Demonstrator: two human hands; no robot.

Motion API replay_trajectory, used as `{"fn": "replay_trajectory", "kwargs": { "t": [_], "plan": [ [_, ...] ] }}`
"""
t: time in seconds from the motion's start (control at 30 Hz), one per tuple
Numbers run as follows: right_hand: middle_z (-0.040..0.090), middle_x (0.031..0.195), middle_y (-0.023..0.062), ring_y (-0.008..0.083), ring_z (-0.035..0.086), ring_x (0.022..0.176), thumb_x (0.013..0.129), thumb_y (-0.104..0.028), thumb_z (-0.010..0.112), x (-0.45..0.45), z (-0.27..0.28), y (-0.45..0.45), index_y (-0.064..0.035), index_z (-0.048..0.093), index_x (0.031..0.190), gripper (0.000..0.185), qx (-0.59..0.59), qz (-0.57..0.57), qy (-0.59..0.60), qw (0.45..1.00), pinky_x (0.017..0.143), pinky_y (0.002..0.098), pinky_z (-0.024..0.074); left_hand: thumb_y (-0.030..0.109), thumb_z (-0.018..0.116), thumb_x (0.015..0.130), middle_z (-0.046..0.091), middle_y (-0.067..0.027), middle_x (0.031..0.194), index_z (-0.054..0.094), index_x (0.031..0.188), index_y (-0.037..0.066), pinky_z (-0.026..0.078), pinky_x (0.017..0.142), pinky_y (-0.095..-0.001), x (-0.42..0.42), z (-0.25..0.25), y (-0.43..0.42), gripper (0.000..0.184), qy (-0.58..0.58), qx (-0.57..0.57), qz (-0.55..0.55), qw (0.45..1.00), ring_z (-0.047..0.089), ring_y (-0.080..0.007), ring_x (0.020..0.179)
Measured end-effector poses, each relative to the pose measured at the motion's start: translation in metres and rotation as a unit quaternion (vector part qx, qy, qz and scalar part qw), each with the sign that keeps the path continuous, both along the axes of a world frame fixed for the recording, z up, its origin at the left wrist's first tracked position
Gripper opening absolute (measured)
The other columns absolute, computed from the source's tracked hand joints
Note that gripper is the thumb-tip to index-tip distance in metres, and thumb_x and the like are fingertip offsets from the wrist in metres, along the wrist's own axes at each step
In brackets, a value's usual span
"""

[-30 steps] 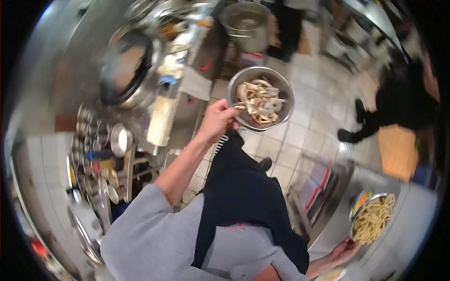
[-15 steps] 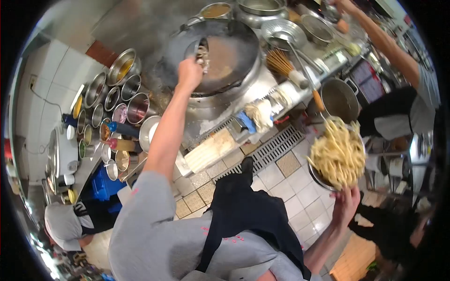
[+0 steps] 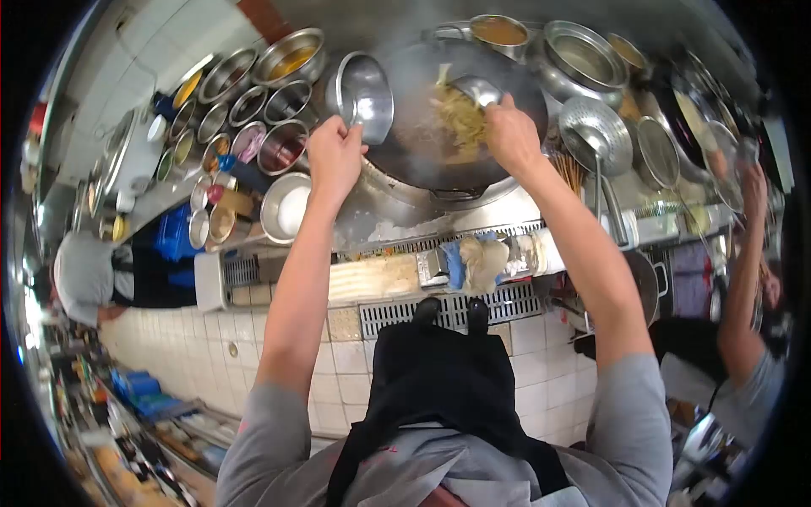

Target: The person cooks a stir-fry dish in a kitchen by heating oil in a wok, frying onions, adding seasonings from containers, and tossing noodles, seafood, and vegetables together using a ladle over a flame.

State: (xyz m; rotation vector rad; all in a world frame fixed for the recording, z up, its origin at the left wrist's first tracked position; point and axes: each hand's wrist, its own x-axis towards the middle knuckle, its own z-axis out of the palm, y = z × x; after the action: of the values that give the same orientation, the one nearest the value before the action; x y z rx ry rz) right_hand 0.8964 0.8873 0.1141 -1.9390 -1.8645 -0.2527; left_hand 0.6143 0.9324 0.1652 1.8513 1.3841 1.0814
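My left hand (image 3: 336, 158) is closed on the rim of a tilted metal bowl (image 3: 372, 106) at the wok's left side. Over the right part of the wok, my right hand (image 3: 513, 135) grips a ladle; its metal head (image 3: 479, 89) sits against the food. Thick yellowish noodle-like strips (image 3: 460, 122) lie in the dark, steaming wok (image 3: 422, 171), with brownish liquid around them. The ladle's handle is mostly hidden by my right hand.
Several metal ingredient bowls (image 3: 283, 152) crowd the left counter. A perforated strainer (image 3: 596, 135) and a bamboo brush (image 3: 568, 173) lie right of the wok. A cloth (image 3: 484, 262) rests on the front ledge. Another person's arm (image 3: 743, 279) reaches in at the right.
My right hand has moved from the lower right, where it held a heaped bowl of strips, to a ladle in the wok. My left hand now holds a bowl; strips are in the wok.
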Motion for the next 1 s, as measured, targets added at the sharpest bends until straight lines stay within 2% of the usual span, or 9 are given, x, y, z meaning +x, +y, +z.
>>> {"fn": "replay_trajectory", "kwargs": {
  "t": [0.1,0.27,0.4,0.5,0.57,0.6,0.77,0.9,1.0],
  "plan": [
    [0.047,0.123,0.0357,0.0367,0.064,0.077,0.086,-0.009,0.048,0.011,-0.007,0.031,0.0015,0.058,0.098,0.019,-0.014,0.053,-0.142,0.988,0.066,0.0428,0.0551,0.011,0.061,0.087,0.053,-0.0093,0.056,0.045,0.064,-0.002,0.046,0.049,-0.0281,-0.009,-0.003,-0.031,0.031,0.003,-0.027,0.057,0.998,0.067,-0.0187,0.059],
    [0.046,0.121,0.0341,0.0356,0.065,0.077,0.082,-0.008,0.050,0.039,0.021,0.012,0.0008,0.056,0.098,0.019,-0.003,0.090,-0.135,0.987,0.063,0.0422,0.0554,0.015,0.060,0.089,0.045,-0.0062,0.053,0.043,0.064,0.000,0.045,0.050,-0.0279,0.014,-0.009,-0.065,0.033,0.002,0.006,0.111,0.994,0.061,-0.0155,0.056],
    [0.054,0.105,0.0298,0.0369,0.065,0.076,0.081,-0.007,0.051,0.079,-0.032,-0.013,0.0011,0.057,0.086,0.012,-0.053,0.081,-0.082,0.992,0.064,0.0457,0.0536,0.007,0.059,0.081,0.055,-0.0218,0.060,0.046,0.065,-0.002,0.046,0.052,-0.0375,0.023,-0.060,-0.062,0.023,0.228,0.303,0.110,0.919,0.066,-0.0300,0.057],
    [0.061,0.087,0.0216,0.0334,0.064,0.071,0.083,-0.008,0.057,0.086,-0.019,-0.017,-0.0004,0.056,0.082,0.008,0.098,0.081,0.027,0.991,0.060,0.0432,0.0506,0.007,0.059,0.082,0.056,-0.0200,0.060,0.048,0.066,-0.003,0.047,0.051,-0.0356,0.026,-0.060,-0.075,0.021,0.006,0.004,0.122,0.992,0.065,-0.0285,0.055],
    [0.059,0.072,0.0151,0.0194,0.065,0.070,0.086,-0.014,0.062,0.071,0.030,-0.041,0.0004,0.057,0.080,0.017,-0.061,0.043,0.305,0.949,0.058,0.0330,0.0503,0.006,0.059,0.084,0.059,-0.0159,0.068,0.050,0.068,-0.001,0.050,0.052,-0.0333,0.017,-0.068,-0.084,0.019,-0.092,-0.072,0.113,0.987,0.065,-0.0241,0.058],
    [0.056,0.057,0.0116,0.0177,0.060,0.055,0.086,-0.019,0.064,0.058,0.051,-0.058,0.0029,0.058,0.075,0.025,-0.054,0.068,0.402,0.912,0.056,0.0303,0.0471,0.006,0.059,0.085,0.061,-0.0139,0.072,0.051,0.069,0.000,0.051,0.053,-0.0321,0.012,-0.073,-0.089,0.018,-0.145,-0.108,0.109,0.977,0.065,-0.0219,0.059],
    [0.062,0.069,0.0048,0.0092,0.060,0.064,0.090,-0.024,0.061,-0.002,0.063,-0.096,0.0030,0.062,0.098,0.028,-0.015,0.159,0.503,0.849,0.062,0.0235,0.0488,0.004,0.059,0.086,0.062,-0.0078,0.076,0.054,0.078,0.002,0.056,0.061,-0.0305,-0.001,-0.088,-0.154,0.010,-0.458,-0.221,0.033,0.861,0.063,-0.0176,0.063],
    [0.064,0.080,0.0058,0.0106,0.060,0.070,0.094,-0.023,0.057,-0.035,0.052,-0.166,0.0015,0.061,0.106,0.028,0.029,0.138,0.601,0.787,0.065,0.0242,0.0495,0.005,0.061,0.086,0.063,-0.0086,0.078,0.054,0.085,0.004,0.057,0.063,-0.0317,-0.059,-0.132,-0.258,0.007,-0.531,-0.215,0.084,0.815,0.062,-0.0156,0.065],
    [0.062,0.080,0.0068,0.0102,0.060,0.070,0.095,-0.025,0.054,-0.051,-0.025,-0.234,0.0016,0.062,0.104,0.029,-0.016,0.161,0.604,0.781,0.061,0.0236,0.0505,0.008,0.062,0.087,0.063,-0.0090,0.082,0.055,0.085,0.004,0.055,0.063,-0.0321,-0.120,-0.143,-0.385,0.008,-0.576,-0.164,0.159,0.785,0.063,-0.0176,0.068]
  ]
}}
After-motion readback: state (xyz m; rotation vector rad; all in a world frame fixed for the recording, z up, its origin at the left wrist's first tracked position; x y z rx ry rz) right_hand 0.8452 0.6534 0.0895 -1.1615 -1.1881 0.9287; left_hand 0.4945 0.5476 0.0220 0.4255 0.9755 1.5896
